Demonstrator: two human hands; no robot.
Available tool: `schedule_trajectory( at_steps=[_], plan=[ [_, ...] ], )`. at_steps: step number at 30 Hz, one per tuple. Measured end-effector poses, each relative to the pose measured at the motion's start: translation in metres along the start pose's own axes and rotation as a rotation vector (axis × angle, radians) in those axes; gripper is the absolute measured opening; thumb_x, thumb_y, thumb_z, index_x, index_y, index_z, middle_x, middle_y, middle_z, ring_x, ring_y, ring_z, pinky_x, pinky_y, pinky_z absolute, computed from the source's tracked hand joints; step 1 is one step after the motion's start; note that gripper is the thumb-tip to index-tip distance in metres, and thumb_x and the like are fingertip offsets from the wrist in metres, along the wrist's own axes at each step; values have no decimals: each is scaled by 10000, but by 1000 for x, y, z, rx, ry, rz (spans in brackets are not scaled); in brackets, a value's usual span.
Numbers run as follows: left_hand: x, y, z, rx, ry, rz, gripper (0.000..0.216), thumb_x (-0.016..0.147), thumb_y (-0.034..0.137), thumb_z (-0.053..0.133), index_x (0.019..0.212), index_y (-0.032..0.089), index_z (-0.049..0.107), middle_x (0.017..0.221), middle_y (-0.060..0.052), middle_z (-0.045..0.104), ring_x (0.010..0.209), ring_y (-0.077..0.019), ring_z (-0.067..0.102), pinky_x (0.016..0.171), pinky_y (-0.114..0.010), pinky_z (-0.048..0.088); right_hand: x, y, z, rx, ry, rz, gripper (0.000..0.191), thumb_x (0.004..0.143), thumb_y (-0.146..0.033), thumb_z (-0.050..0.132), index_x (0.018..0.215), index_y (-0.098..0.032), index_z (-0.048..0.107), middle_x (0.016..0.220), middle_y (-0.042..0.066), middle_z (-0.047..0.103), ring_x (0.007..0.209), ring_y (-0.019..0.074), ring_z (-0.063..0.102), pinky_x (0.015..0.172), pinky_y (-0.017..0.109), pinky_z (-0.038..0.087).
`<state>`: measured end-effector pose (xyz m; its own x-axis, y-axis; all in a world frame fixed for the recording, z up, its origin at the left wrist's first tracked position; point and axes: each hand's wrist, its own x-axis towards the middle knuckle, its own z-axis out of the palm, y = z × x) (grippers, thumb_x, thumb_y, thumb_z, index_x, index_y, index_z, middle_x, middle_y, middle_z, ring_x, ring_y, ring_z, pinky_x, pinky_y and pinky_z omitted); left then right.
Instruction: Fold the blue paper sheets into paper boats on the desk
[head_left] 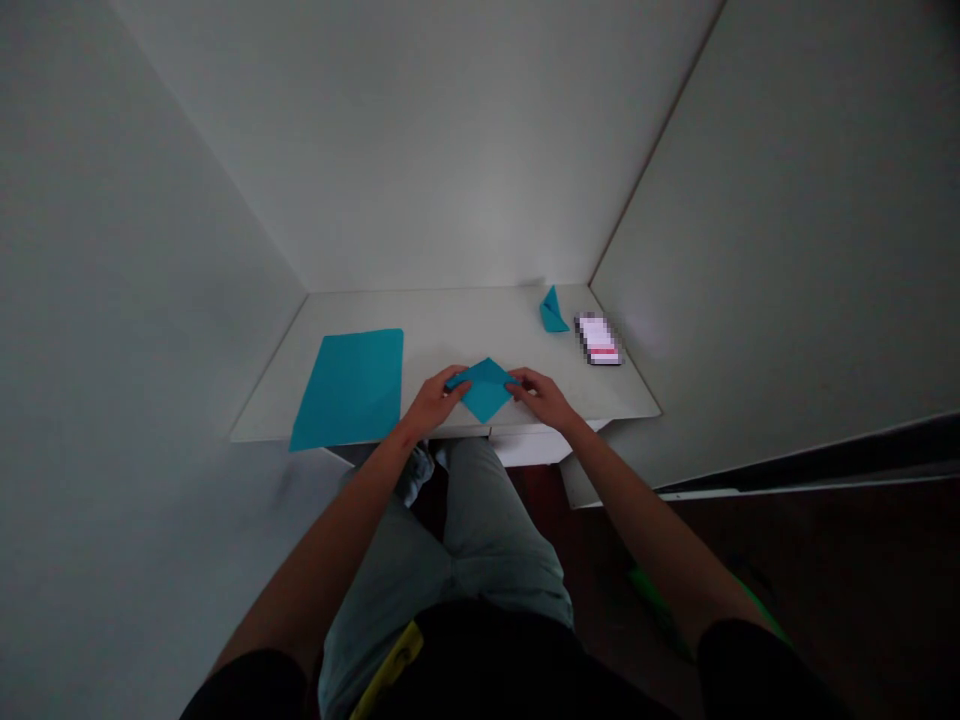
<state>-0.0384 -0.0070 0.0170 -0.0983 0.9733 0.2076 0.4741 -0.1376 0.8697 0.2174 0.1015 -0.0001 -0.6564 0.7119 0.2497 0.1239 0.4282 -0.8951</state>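
Note:
A small folded blue paper, diamond-shaped, lies near the front edge of a white table. My left hand pinches its left corner with closed fingers. My right hand presses and grips its right corner. Both hands rest on the tabletop on either side of the paper.
A stack of flat blue sheets lies at the table's left, overhanging the front edge. A small folded blue paper figure stands at the back right, beside a phone. White walls close in the table on three sides. My legs are under the table's edge.

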Motion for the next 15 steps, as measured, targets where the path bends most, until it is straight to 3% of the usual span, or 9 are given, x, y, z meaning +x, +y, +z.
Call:
schedule_trajectory(
  at_steps=[3, 7, 11, 15],
  plan=[
    [12, -6, 10, -170, -36, -49, 361, 972, 443, 627, 1198, 193, 754, 1104, -68, 798, 892, -196, 744, 835, -338, 633, 15, 15, 0, 87, 91, 37, 354, 962, -542, 646, 1091, -227, 744, 921, 43, 740, 790, 196, 676, 753, 350, 583],
    [13, -16, 26, -236, -80, -106, 356, 969, 499, 641, 1086, 197, 789, 1090, -79, 804, 942, -219, 753, 863, -365, 641, 21, 33, 3, 31, 135, 54, 248, 952, -384, 558, 1007, -220, 735, 960, 60, 745, 845, 205, 683, 806, 373, 599],
    [15, -22, 35, -116, -31, -98, 340, 900, 491, 778, 1087, 207, 756, 1067, -73, 794, 966, -220, 743, 893, -366, 617, 19, 39, 7, 22, 121, 30, 233, 928, -310, 534, 1044, -225, 718, 1113, 89, 716, 914, 207, 685, 808, 363, 601],
    [21, -24, 47, -84, 129, -175, 384, 899, 377, 782, 1233, 216, 684, 1047, -48, 763, 826, -176, 719, 790, -333, 596, 16, 31, 10, 4, 269, 8, 247, 945, -377, 575, 1130, -230, 648, 1270, 108, 632, 838, 169, 643, 704, 323, 574]
  ],
)
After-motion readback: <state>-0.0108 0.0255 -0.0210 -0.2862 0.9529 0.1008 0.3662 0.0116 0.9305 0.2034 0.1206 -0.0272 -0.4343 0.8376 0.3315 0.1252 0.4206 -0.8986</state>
